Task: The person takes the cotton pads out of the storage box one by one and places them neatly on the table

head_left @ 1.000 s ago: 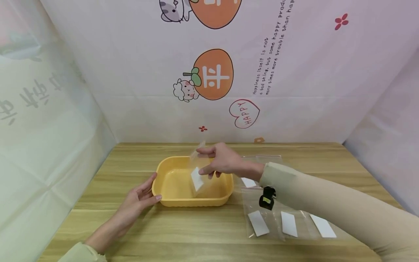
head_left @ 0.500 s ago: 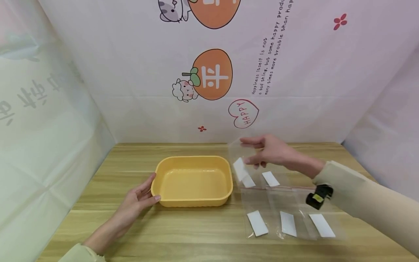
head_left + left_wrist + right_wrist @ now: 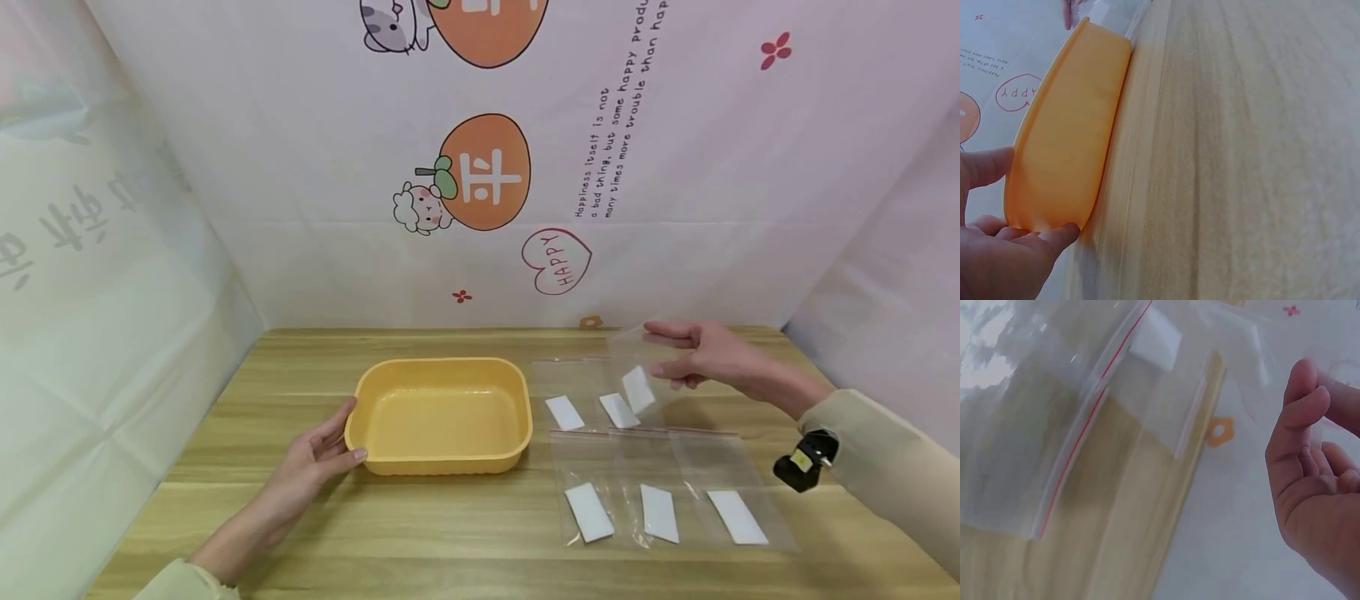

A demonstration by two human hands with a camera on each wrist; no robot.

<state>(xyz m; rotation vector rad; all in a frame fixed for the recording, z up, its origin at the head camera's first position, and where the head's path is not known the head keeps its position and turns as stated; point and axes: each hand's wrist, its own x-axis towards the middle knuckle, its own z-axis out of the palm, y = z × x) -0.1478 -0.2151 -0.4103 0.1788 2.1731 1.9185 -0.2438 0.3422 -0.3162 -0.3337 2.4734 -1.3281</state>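
My left hand (image 3: 303,467) holds the left end of a yellow plastic tray (image 3: 442,458), thumb on the near side and fingers on the far side. In the left wrist view its fingers lie against the end wall of the tray. At the right rear, my right hand (image 3: 716,358) pinches a clear zip bag (image 3: 628,343) with a white rectangular piece (image 3: 639,389) inside. That bag hangs upright at the right end of the back row, overlapping its neighbour in the head view. The right wrist view shows the thumb and fingertips (image 3: 1302,378) pressed together.
Several more clear zip bags with white pieces lie flat right of the tray: a back row (image 3: 564,412) and a front row (image 3: 590,512), their edges overlapping. The wooden tabletop (image 3: 420,533) ends at a printed white curtain (image 3: 337,250) behind.
My right hand has carried the zip bag from over the tray to the right, past the two bags in the back row. The left hand and the tray stay in place.
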